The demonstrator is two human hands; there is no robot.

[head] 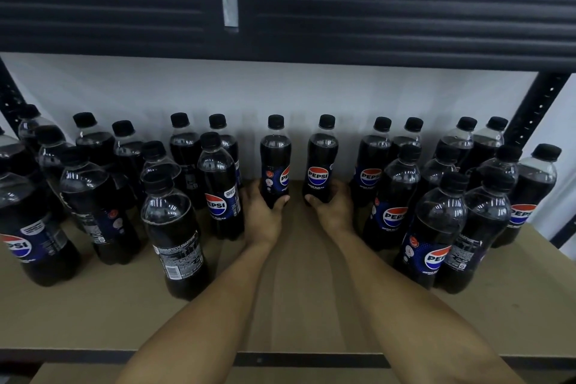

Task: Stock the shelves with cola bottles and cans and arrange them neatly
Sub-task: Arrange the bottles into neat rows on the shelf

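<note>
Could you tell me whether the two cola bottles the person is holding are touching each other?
Apart. The head view shows the left bottle and the right bottle side by side, with white wall and shelf board plainly visible between them.

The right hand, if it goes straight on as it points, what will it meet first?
The right hand grips a bottle; beyond it probably only the white wall, though depth is unclear.
</note>
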